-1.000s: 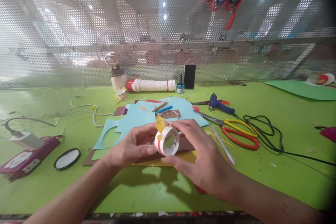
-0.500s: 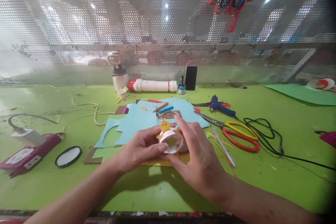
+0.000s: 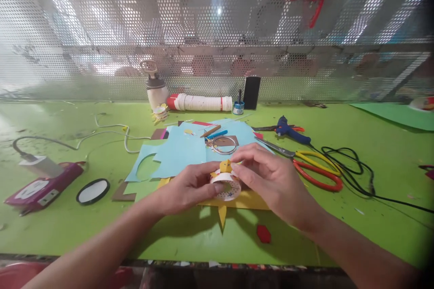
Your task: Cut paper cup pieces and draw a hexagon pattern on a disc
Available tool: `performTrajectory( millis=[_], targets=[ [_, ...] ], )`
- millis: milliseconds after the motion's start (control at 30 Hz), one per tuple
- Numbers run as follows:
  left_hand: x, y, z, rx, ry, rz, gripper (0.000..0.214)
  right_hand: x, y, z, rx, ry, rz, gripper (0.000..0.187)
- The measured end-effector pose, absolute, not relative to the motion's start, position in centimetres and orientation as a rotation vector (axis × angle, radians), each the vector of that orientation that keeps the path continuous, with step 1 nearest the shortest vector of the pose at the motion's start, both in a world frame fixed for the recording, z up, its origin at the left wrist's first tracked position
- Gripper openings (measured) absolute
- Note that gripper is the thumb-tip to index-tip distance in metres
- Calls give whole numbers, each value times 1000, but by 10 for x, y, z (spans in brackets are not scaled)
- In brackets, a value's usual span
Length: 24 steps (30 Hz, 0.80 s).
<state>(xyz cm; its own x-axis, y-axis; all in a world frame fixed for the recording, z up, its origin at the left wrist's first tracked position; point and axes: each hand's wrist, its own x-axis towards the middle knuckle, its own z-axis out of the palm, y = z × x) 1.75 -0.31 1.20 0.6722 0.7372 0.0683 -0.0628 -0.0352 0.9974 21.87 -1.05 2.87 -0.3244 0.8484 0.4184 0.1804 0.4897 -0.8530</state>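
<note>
A small paper animal has a white dotted ring for a body, a yellow head with eyes, and a pointed yellow tail. My left hand holds the ring from the left, its thumb at the ring's opening. From the right, my right hand has thumb and bent fingers closed at the yellow head; its palm side is partly hidden. On the table below lies a red six-sided paper piece. Yellow card is under the hands.
Cut blue paper lies behind the hands, with a brown pen and a blue pen. To the right are large scissors and a blue glue gun with its cord. A power strip and round lid stand left.
My right hand has shifted from the ring's side up to the yellow head. The ring animal is tilted differently, showing its tail. A red piece now shows on the table.
</note>
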Motion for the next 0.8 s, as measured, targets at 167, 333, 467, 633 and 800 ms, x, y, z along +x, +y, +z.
performTrajectory(
  millis=[167, 333, 467, 633, 800],
  targets=[
    [20, -4, 9, 1606, 697, 675, 24, 216, -10, 29, -830, -1831, 913, 9],
    [22, -6, 9, 1634, 731, 665, 19, 218, -10, 31, -821, -1840, 927, 11],
    [22, -7, 11, 1597, 697, 675, 22, 222, -10, 30, -822, -1847, 944, 10],
    [20, -6, 13, 1586, 708, 640, 21, 223, -7, 30, -822, -1919, 959, 11],
    [19, -6, 14, 1539, 711, 640, 24, 223, -5, 30, -831, -1819, 1034, 10]
  ],
)
